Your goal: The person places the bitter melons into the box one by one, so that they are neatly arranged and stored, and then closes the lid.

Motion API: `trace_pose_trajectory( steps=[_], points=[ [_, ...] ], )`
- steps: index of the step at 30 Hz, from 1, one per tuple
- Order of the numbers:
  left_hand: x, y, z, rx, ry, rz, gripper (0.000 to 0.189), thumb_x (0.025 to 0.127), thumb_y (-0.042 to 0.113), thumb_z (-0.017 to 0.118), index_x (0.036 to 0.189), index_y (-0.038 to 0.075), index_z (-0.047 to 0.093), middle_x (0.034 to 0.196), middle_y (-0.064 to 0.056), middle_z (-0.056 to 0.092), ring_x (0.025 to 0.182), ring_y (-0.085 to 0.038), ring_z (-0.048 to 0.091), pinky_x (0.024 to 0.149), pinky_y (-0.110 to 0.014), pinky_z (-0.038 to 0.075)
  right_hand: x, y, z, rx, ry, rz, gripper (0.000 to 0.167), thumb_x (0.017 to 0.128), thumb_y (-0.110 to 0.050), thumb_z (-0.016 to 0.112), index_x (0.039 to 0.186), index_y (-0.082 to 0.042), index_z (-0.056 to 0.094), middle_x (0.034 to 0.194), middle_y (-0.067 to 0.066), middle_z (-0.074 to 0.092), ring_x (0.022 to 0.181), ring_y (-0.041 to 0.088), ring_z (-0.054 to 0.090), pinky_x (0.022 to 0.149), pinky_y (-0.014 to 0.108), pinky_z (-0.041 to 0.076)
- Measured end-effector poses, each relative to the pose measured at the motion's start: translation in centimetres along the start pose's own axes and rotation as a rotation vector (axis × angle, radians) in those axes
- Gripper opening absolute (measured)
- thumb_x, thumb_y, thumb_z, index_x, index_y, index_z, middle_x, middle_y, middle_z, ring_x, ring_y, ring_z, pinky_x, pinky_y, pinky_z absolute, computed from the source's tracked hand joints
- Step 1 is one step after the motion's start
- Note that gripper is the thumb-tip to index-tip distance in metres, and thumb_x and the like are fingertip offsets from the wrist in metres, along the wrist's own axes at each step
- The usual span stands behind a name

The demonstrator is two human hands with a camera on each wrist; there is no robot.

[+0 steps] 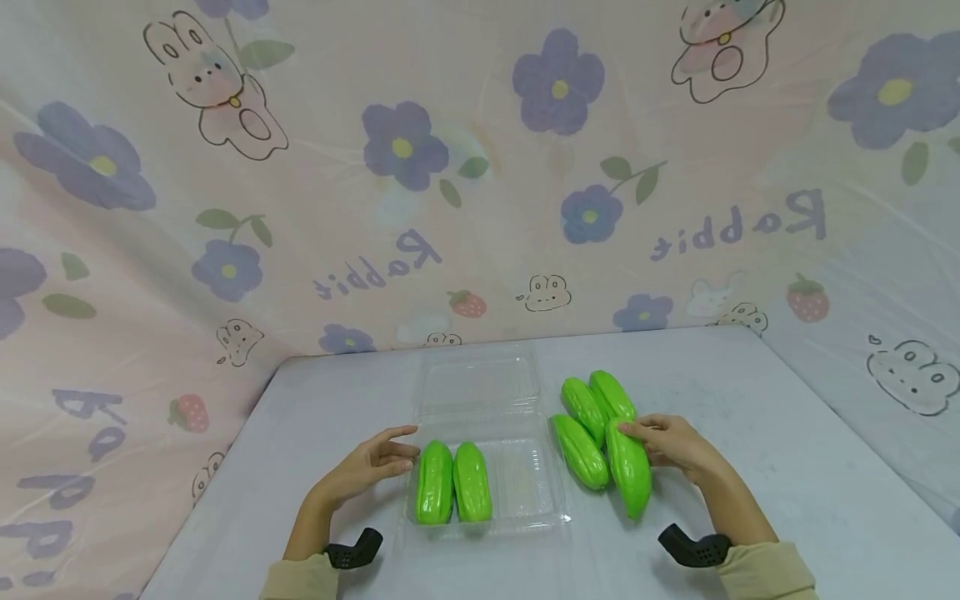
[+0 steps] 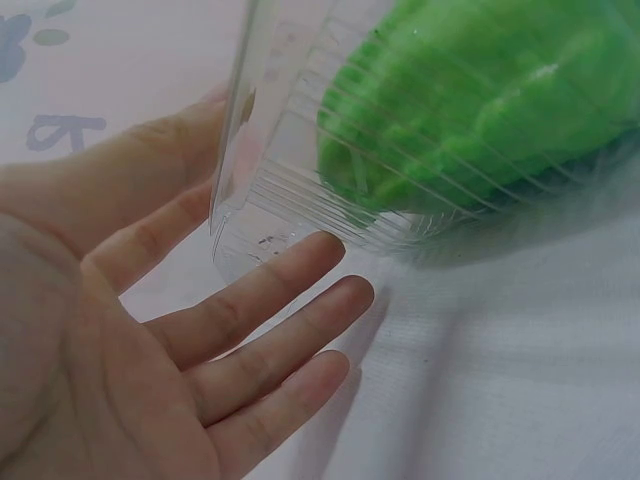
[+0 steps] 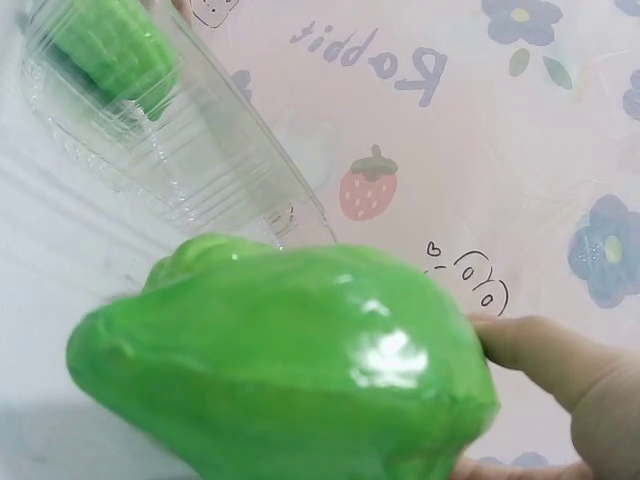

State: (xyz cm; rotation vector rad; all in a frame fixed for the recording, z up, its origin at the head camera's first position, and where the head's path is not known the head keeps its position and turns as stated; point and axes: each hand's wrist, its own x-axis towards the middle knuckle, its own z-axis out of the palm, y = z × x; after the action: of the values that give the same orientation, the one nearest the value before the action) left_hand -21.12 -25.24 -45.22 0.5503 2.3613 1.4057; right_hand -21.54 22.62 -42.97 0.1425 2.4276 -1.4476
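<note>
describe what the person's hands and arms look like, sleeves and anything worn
The left hand and right hand wear no gloves. The left sleeve and right sleeve are beige and end short of the wrists. A black, angular device sits at each wrist, left device and right device, each with small dots or holes; no cables show.

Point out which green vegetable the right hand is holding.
The frontmost green vegetable in the head view's group of four, beside the clear container. Only this one is gripped by the right hand; the other five are not held.
</note>
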Motion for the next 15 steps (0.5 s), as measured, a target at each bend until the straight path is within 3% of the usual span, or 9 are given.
trace_pose_trajectory(
  steps=[15],
  points=[
    [-0.05, 0.19, -0.09, -0.003, -0.005, -0.005, 0.061, 0.097, 0.025, 0.057, 0.150, 0.007, 0.030, 0.137, -0.027, 0.053, 0.126, -0.042, 0.054, 0.101, -0.050, 0.050, -0.72, -0.98, 0.21, 0.007, 0.003, -0.019, 0.070, 0.094, -0.043, 0.058, 0.132, 0.014, 0.044, 0.118, 0.021, 0.060, 0.092, 0.016, 0.063, 0.078, 0.030, 0.057]
  ],
)
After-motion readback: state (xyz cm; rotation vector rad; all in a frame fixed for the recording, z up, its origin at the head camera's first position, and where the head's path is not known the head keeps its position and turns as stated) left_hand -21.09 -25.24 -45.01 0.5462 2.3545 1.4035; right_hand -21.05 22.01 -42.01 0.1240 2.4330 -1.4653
